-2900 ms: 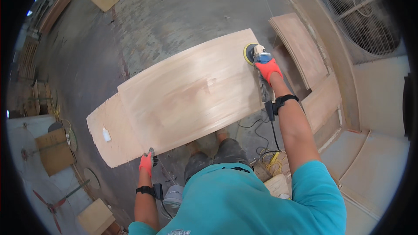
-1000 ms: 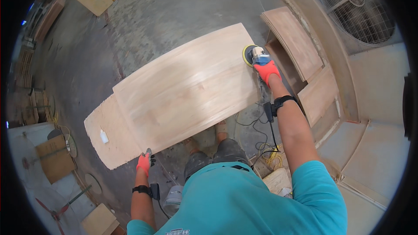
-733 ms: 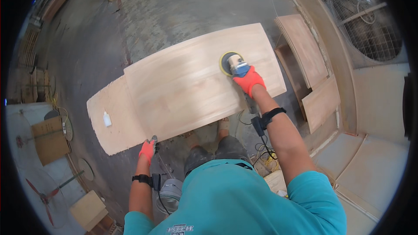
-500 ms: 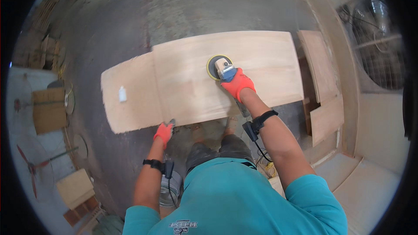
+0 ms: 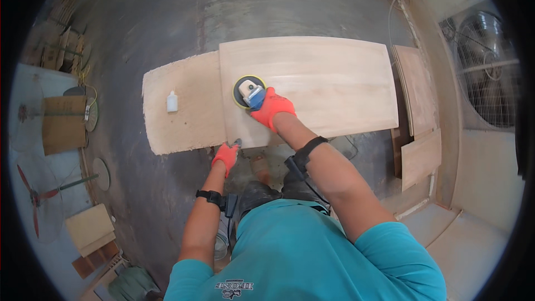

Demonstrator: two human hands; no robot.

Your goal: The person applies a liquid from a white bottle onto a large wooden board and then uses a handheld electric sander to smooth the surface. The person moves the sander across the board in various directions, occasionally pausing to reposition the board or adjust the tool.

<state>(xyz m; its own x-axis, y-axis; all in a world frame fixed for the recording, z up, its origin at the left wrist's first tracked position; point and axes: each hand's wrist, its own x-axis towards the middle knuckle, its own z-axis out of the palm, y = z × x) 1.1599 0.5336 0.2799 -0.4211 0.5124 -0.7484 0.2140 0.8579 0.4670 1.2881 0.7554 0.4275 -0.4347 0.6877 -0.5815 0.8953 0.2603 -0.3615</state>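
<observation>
My right hand, in a red glove, is closed around the blue and beige body of a power sander. The sander's round, yellow-rimmed pad rests on a pale wooden panel, near its left end. At the panel's near edge, close to its left corner, my left hand grips the wood in a red glove with grey fingertips; its lower fingers are partly hidden. A rough-edged board extends leftward from beneath the panel, and a small white bottle stands on it.
Wooden boards lean along the right wall beside a large caged fan. On the left are a fan with red blades and a brown cardboard sheet. A bucket stands by my left arm.
My right hand has carried the sander leftward across the panel, toward its left end. My left hand stays at the near edge. The whole view has shifted slightly.
</observation>
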